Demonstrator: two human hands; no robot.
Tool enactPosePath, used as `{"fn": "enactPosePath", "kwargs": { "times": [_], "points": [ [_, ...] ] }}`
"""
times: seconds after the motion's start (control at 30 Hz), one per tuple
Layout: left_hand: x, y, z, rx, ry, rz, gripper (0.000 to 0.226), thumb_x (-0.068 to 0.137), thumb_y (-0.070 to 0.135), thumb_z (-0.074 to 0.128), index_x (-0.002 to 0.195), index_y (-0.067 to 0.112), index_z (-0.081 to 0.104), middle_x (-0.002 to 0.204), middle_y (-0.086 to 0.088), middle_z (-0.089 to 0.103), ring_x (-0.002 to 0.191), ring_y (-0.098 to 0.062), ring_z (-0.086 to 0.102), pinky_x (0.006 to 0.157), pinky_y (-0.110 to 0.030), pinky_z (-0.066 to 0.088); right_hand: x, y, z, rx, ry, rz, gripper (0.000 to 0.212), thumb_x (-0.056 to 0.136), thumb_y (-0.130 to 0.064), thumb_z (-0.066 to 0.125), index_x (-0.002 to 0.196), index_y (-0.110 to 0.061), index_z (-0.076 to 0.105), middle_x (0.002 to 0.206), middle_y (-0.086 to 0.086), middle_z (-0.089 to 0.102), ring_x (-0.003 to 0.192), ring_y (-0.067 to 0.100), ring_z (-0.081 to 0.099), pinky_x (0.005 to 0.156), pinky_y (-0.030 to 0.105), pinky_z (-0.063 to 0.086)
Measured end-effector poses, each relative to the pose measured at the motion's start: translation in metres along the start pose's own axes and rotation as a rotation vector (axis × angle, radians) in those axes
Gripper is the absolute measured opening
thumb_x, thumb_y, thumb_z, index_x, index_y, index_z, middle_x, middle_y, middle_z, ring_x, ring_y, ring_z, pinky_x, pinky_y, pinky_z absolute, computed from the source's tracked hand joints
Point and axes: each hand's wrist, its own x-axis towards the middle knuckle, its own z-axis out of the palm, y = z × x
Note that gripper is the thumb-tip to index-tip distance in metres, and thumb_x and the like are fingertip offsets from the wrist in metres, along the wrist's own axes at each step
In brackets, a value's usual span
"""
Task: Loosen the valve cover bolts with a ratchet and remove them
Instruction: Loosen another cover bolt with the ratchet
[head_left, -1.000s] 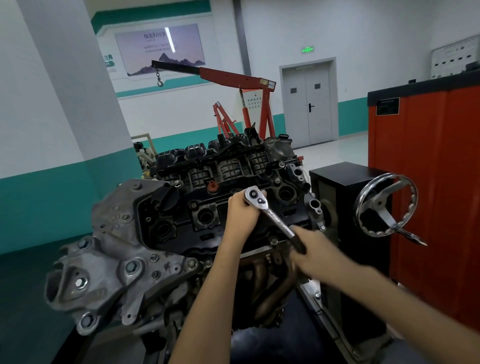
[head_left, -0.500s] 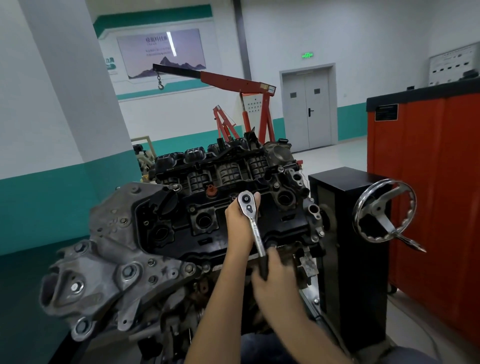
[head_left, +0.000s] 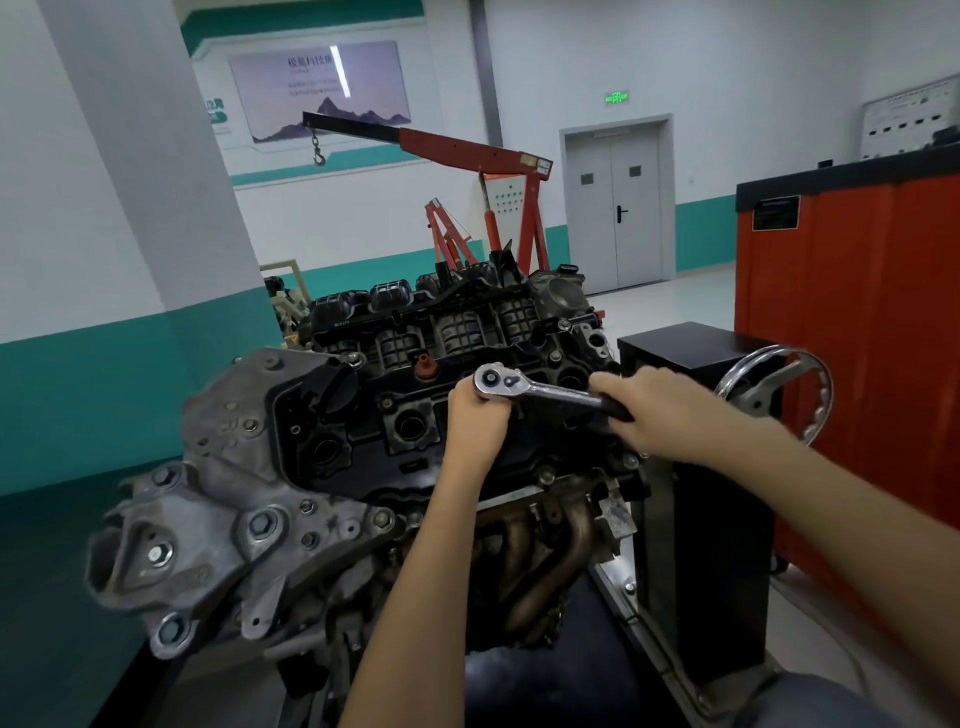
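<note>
An engine on a stand fills the middle, topped by a black valve cover (head_left: 363, 415) with round plug wells. A chrome ratchet (head_left: 540, 389) lies across the cover, its head to the left and its black handle pointing right. My left hand (head_left: 478, 415) grips the ratchet just under its head, hiding the socket and the bolt below. My right hand (head_left: 654, 410) is wrapped round the black handle end. Small bolts (head_left: 546, 475) show along the cover's near edge.
A grey cast bracket (head_left: 208, 514) sticks out at the engine's left. A chrome handwheel (head_left: 779, 395) and a black stand box (head_left: 696, 509) sit close on the right, beside a red cabinet (head_left: 857, 338). A red engine hoist (head_left: 483, 156) stands behind.
My right hand has swung the ratchet handle from pointing down toward me round to the right. The left hand stayed at the ratchet head. The view shifted slightly.
</note>
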Motion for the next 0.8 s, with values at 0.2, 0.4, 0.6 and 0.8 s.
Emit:
{"fn": "enactPosePath", "kwargs": {
  "times": [0.2, 0.4, 0.6, 0.8],
  "points": [
    [-0.008, 0.002, 0.014, -0.029, 0.090, 0.008, 0.049, 0.096, 0.010, 0.060, 0.058, 0.023, 0.031, 0.056, 0.012, 0.031, 0.060, -0.008, 0.028, 0.060, -0.026, 0.027, -0.057, -0.097, 0.079, 0.821, 0.178, 0.381, 0.021, 0.084, -0.011, 0.063, 0.079, -0.021, 0.045, 0.060, 0.001, 0.051, 0.052, 0.014, 0.049, 0.053, 0.028, 0.041],
    [-0.002, 0.001, 0.006, 0.044, 0.011, -0.012, 0.048, 0.096, 0.011, 0.060, 0.061, 0.020, 0.029, 0.060, 0.002, 0.027, 0.063, -0.015, 0.025, 0.067, -0.032, 0.025, -0.045, -0.140, 0.093, 1.034, 0.176, 0.426, 0.018, 0.085, -0.005, 0.055, 0.086, -0.022, 0.048, 0.066, 0.003, 0.052, 0.049, 0.005, 0.050, 0.046, 0.012, 0.037],
    [0.004, 0.003, 0.008, 0.115, -0.060, 0.024, 0.057, 0.091, 0.002, 0.055, 0.044, 0.034, 0.053, 0.046, 0.017, 0.047, 0.050, 0.001, 0.039, 0.057, -0.020, 0.033, -0.040, -0.020, 0.027, 0.554, -0.075, 0.122, 0.021, 0.085, -0.001, 0.060, 0.089, -0.021, 0.055, 0.066, 0.002, 0.055, 0.055, 0.017, 0.054, 0.056, 0.033, 0.047],
    [0.002, 0.000, 0.006, 0.023, 0.027, 0.001, 0.051, 0.093, 0.001, 0.053, 0.052, 0.026, 0.037, 0.048, 0.013, 0.040, 0.051, -0.002, 0.033, 0.058, -0.023, 0.030, -0.016, -0.009, 0.012, 0.100, 0.036, 0.079, 0.016, 0.088, -0.021, 0.060, 0.098, -0.026, 0.047, 0.070, -0.005, 0.044, 0.062, 0.020, 0.046, 0.058, 0.028, 0.036]
  ]
}}
